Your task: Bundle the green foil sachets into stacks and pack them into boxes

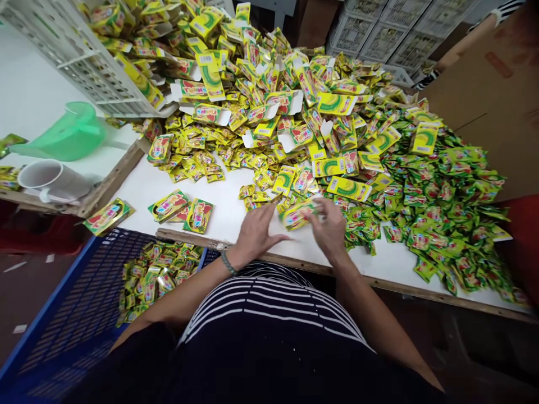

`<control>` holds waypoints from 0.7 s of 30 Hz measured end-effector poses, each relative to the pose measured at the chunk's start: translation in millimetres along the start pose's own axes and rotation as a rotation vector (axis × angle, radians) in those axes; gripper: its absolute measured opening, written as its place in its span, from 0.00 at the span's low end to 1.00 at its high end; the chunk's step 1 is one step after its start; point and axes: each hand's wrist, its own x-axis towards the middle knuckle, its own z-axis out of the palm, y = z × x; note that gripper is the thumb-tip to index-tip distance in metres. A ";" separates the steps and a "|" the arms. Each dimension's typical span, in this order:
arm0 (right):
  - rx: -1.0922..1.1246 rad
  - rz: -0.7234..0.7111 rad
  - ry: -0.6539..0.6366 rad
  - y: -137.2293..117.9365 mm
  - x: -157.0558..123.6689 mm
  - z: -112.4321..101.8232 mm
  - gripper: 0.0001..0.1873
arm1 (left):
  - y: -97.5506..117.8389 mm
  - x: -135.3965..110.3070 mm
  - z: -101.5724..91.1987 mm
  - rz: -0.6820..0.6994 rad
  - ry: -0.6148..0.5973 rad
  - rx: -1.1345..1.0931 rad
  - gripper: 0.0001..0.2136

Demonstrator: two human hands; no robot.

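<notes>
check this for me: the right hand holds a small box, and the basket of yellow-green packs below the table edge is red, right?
Not quite: the basket is blue, not red, as the head view shows. The right hand does hold a small box, and the yellow-green packs do lie in that basket, below the table edge.

Yellow box point(295, 216) (blurred) in right fingers point(314, 220)

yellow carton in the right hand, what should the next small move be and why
Probably bring the left hand in to steady the yellow carton: the right hand holds it, while the left looks empty, thumb spread, close beside it.
</notes>
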 end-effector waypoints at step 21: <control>-0.372 -0.288 -0.556 34.2 24.1 43.3 0.32 | -59.4 -1.2 -9.3 -0.573 -0.010 -0.643 0.17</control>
